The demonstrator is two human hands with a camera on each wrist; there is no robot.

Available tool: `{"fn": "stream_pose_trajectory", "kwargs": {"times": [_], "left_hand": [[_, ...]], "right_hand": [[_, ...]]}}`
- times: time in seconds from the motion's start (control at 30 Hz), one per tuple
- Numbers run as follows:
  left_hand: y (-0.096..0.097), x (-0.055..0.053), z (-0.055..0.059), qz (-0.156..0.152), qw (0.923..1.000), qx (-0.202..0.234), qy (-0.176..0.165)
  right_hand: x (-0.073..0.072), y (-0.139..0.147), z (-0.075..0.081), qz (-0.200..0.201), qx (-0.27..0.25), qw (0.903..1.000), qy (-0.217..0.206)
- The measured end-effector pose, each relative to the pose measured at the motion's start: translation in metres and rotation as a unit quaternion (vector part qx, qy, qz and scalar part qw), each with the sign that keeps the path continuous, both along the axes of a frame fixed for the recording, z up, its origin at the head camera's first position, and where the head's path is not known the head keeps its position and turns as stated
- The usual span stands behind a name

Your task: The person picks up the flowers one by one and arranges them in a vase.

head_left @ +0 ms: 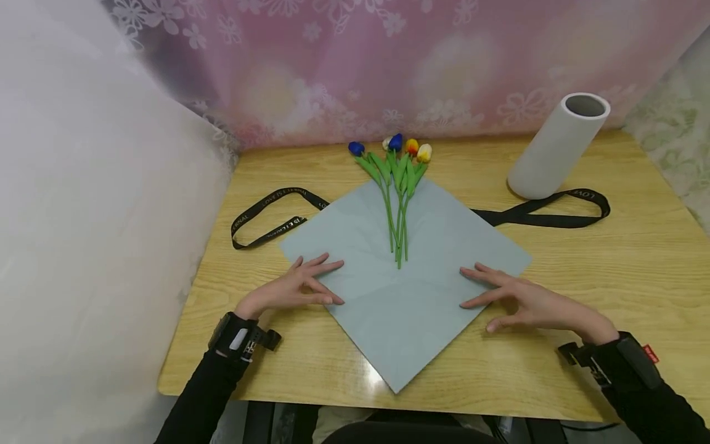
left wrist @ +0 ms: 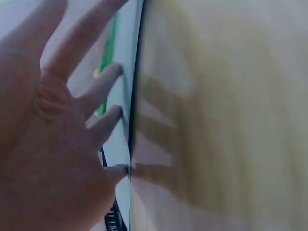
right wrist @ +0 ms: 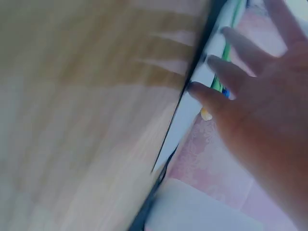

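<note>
A square sheet of grey-blue wrapping paper [head_left: 427, 314] lies cornerwise on the table, one corner toward the person. On its upper half rest several artificial tulips [head_left: 400, 179] with green stems, their blue, white, yellow and orange heads beyond the far corner. My left hand [head_left: 299, 285], fingers spread, touches the paper's left edge. Opposite it, my right hand [head_left: 518, 300] has its spread fingertips on the right edge, the thumb off the sheet. Neither hand grips anything. Both wrist views show extended fingers along the paper's edge. A black lettered ribbon [head_left: 540, 219] passes under the paper, looping out on both sides.
A white cylindrical vase [head_left: 554, 148] leans to the right at the back right of the wooden table [head_left: 627, 277], by the ribbon's right loop. Behind hangs a pink floral curtain [head_left: 355, 74]. A white wall [head_left: 100, 185] borders the left side.
</note>
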State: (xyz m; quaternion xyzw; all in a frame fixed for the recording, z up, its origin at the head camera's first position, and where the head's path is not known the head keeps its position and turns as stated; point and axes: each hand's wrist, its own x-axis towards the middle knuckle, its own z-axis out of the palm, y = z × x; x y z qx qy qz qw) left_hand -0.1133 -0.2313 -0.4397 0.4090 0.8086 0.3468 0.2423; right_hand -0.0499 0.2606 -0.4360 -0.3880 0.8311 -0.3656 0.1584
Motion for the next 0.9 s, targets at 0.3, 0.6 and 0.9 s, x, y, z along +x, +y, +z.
{"fn": "stream_pose_trajectory", "kwargs": {"times": [0.3, 0.6, 0.9], "left_hand": [[0.021, -0.007, 0.023, 0.011, 0.9961, -0.083, 0.03], [0.086, -0.074, 0.086, -0.032, 0.9816, -0.187, 0.025], [0.246, -0.14, 0.126, 0.071, 0.9822, 0.006, 0.174]], "right_hand": [[-0.006, 0.006, 0.025, -0.078, 0.106, 0.9909, 0.027], [-0.063, 0.058, 0.061, -0.392, -0.01, 0.9144, 0.102], [-0.12, 0.074, 0.067, -0.557, -0.126, 0.8172, 0.078]]}}
